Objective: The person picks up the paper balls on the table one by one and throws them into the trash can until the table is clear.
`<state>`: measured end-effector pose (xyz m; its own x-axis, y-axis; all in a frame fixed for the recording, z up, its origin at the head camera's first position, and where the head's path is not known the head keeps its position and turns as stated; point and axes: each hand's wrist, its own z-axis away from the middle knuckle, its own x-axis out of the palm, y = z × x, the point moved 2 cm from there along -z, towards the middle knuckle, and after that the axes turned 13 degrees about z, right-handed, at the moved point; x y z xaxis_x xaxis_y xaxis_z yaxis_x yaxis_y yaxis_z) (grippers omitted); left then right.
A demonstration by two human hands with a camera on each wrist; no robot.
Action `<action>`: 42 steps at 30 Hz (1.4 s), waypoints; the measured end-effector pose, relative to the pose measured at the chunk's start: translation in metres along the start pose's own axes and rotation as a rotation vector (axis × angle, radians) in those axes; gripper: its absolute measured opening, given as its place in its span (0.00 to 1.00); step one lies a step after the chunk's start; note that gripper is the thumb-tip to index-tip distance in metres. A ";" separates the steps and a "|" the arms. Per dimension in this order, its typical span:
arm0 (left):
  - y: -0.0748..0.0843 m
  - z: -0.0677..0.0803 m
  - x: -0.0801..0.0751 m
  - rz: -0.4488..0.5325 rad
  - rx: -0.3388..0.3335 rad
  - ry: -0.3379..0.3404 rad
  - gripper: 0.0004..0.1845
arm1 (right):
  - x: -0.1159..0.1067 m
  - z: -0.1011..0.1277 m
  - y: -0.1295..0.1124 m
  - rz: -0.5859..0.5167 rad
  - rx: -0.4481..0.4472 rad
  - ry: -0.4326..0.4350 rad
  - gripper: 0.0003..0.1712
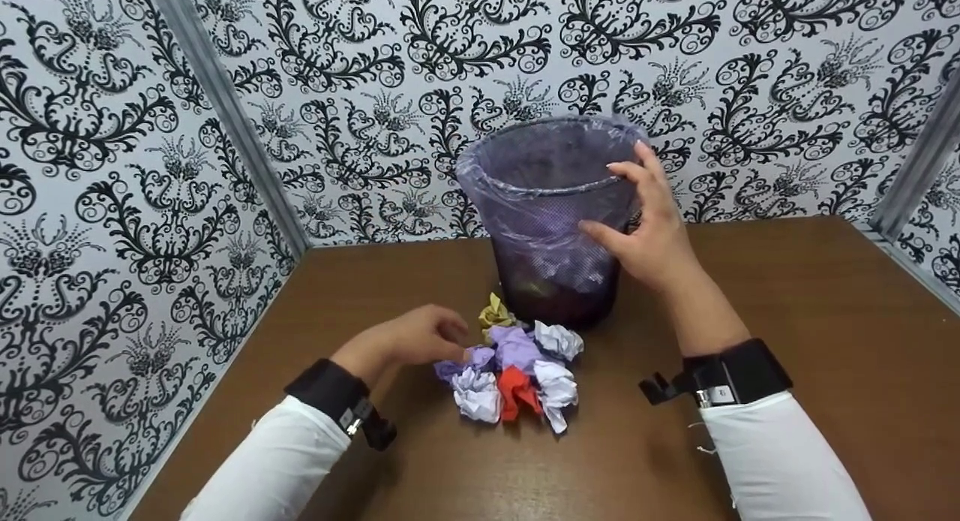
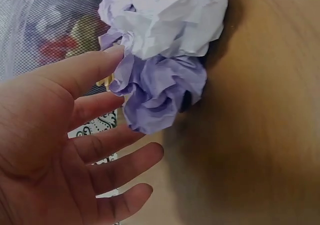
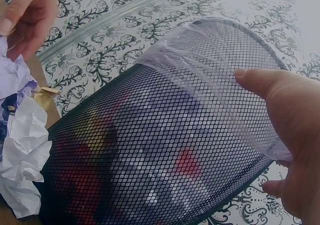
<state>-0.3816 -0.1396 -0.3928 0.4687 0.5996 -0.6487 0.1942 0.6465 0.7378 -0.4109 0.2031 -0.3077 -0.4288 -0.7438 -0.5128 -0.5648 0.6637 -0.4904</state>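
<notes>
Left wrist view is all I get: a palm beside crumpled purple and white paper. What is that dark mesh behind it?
Observer: A black mesh bin, standing on the brown table just behind the paper pile.
Operator: Is anyone holding it?
Observer: Yes. The right hand grips its side near the top, thumb across the front and fingers up at the rim.
Operator: Is the top open?
Observer: Open, with a translucent purple bag lining it and folded out over the rim.
</notes>
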 end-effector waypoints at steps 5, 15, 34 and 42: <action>-0.005 0.000 0.006 0.036 0.010 -0.024 0.29 | -0.001 -0.001 -0.001 0.010 0.001 -0.003 0.43; -0.012 -0.003 0.015 0.061 0.037 -0.020 0.19 | 0.000 0.002 -0.001 0.001 -0.001 -0.001 0.43; -0.011 -0.004 0.005 0.121 0.183 0.214 0.17 | -0.001 0.001 0.001 -0.007 -0.017 0.003 0.43; -0.006 0.007 -0.014 0.213 0.201 0.328 0.16 | -0.001 0.002 0.001 -0.015 -0.017 0.001 0.42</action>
<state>-0.3833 -0.1558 -0.3867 0.2248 0.8486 -0.4789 0.3016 0.4068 0.8623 -0.4098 0.2051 -0.3091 -0.4207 -0.7540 -0.5045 -0.5836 0.6507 -0.4858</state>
